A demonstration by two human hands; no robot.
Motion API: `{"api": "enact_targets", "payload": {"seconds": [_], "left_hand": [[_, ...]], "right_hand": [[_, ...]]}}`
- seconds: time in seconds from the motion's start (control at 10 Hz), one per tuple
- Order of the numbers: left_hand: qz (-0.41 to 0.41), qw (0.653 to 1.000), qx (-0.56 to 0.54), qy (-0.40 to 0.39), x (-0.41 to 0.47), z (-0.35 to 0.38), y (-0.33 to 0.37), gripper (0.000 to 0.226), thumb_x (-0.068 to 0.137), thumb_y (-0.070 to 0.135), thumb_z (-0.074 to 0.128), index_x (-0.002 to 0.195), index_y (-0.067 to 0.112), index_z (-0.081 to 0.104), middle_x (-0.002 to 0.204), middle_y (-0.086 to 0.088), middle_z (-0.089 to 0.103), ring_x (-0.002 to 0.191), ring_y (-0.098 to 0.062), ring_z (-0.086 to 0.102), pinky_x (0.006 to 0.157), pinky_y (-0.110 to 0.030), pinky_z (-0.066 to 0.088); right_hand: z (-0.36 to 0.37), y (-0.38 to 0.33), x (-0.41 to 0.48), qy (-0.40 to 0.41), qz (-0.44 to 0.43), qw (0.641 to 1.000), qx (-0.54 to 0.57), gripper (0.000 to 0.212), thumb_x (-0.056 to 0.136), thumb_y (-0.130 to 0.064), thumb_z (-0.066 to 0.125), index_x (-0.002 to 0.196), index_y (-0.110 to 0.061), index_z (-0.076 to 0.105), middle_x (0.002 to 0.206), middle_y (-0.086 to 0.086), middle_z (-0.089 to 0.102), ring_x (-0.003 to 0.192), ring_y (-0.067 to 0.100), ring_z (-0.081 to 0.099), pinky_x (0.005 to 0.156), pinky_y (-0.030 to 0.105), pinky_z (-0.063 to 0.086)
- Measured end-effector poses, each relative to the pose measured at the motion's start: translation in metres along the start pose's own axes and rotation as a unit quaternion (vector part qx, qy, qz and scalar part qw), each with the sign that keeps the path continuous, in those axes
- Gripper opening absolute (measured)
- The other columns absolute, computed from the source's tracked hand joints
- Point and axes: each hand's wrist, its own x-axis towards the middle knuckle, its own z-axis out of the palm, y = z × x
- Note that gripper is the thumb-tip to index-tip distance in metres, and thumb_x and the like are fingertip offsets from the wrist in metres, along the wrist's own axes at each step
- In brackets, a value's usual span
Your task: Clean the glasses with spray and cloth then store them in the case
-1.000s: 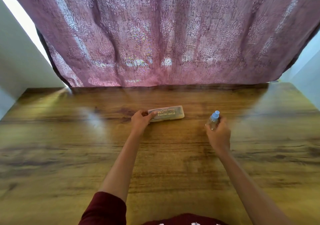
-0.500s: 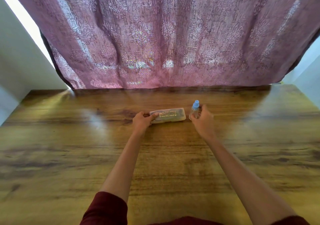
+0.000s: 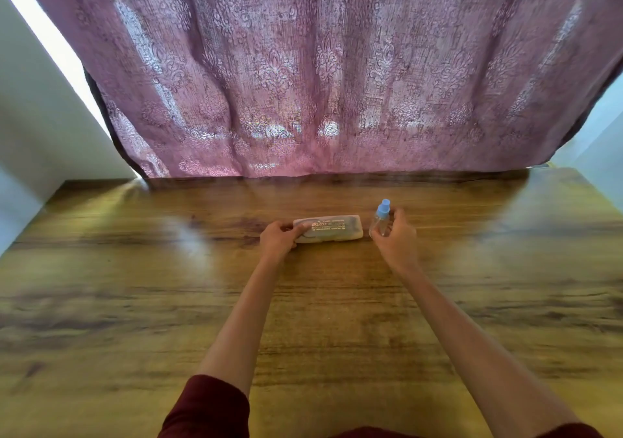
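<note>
A pale translucent glasses case (image 3: 333,228) with gold print lies closed on the wooden table (image 3: 135,302), toward the back middle. My left hand (image 3: 278,240) grips its left end, thumb on the lid. Just right of the case stands a small clear spray bottle (image 3: 380,220) with a light blue cap. My right hand (image 3: 396,238) holds the bottle from its right side, fingers curled round it. Dark shapes show faintly through the case lid. No cloth is in sight.
A mauve patterned curtain (image 3: 320,83) hangs along the table's far edge. White walls flank the table on the left and right. The table's left and right edges are both in view.
My right hand has carried the spray bottle leftward from the right and set it upright beside the case. My left hand has stayed on the case's left end.
</note>
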Motion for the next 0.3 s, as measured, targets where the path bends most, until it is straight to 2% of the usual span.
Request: {"api": "enact_targets", "payload": {"seconds": [0.1,0.2,0.3], "left_hand": [[0.005,1.0,0.002,0.008,0.0,0.001,-0.001,0.047,0.08,0.044,0.072,0.112,0.01,0.068,0.1,-0.001,0.068,0.076,-0.01,0.063,0.081,-0.031,0.058],[-0.004,0.999,0.031,0.01,-0.003,-0.001,0.003,0.041,0.087,0.05,0.062,0.104,0.013,0.069,0.086,0.001,0.068,0.074,-0.015,0.065,0.084,-0.037,0.056],[0.014,0.994,0.089,0.062,-0.005,-0.002,0.007,0.043,0.092,0.054,0.049,0.091,0.013,0.064,0.087,-0.005,0.069,0.084,-0.023,0.066,0.083,-0.038,0.053]], "right_hand": [[-0.001,0.001,0.0,-0.01,0.01,1.0,0.014,0.045,0.087,-0.011,0.067,0.127,-0.011,0.047,0.105,-0.005,0.057,0.093,0.01,0.058,0.077,0.022,0.05],[-0.007,-0.004,-0.002,-0.018,0.017,0.999,0.022,0.052,0.086,-0.011,0.069,0.132,-0.011,0.044,0.112,-0.004,0.056,0.095,0.009,0.057,0.073,0.016,0.046],[-0.01,-0.01,-0.007,0.01,0.003,1.0,0.016,0.059,0.085,-0.011,0.069,0.136,-0.01,0.039,0.12,-0.001,0.052,0.097,0.007,0.051,0.078,0.018,0.044]]}}
